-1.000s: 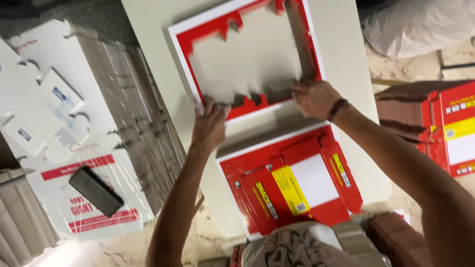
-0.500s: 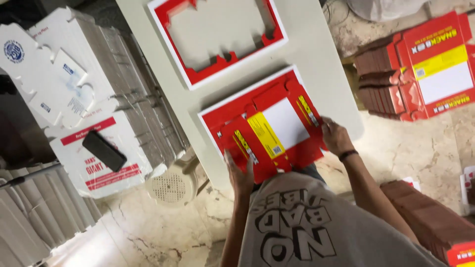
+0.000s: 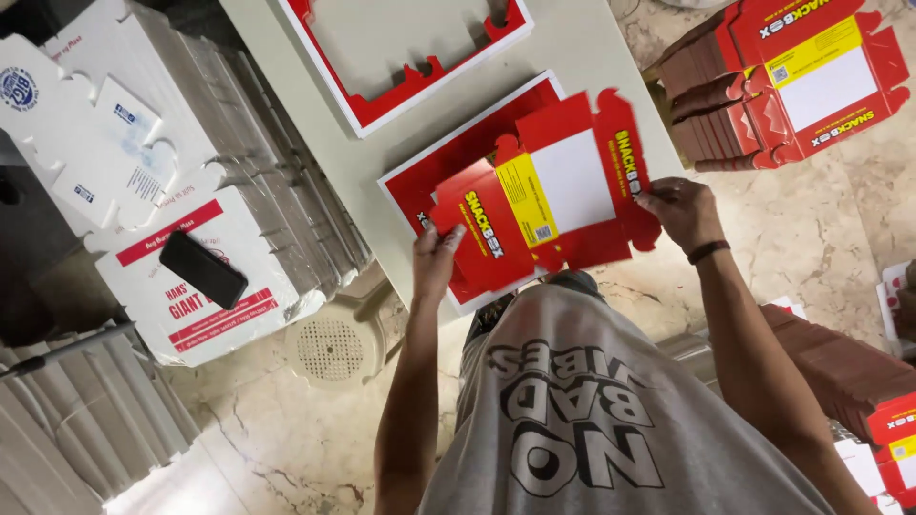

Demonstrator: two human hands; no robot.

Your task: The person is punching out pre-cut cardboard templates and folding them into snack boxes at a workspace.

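**Tabletop and floor**

The pale beige tabletop (image 3: 592, 48) carries a stack of red-and-white die-cut card sheets (image 3: 420, 186) and a red cut-out card frame (image 3: 401, 91). The beige marble floor (image 3: 277, 439) bears stacked red flat cartons (image 3: 725, 95).

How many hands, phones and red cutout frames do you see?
Hands: 2, the left hand and the right hand, both holding the red flat box
Black phone: 1
Red cutout frame on the table: 1
Total: 4
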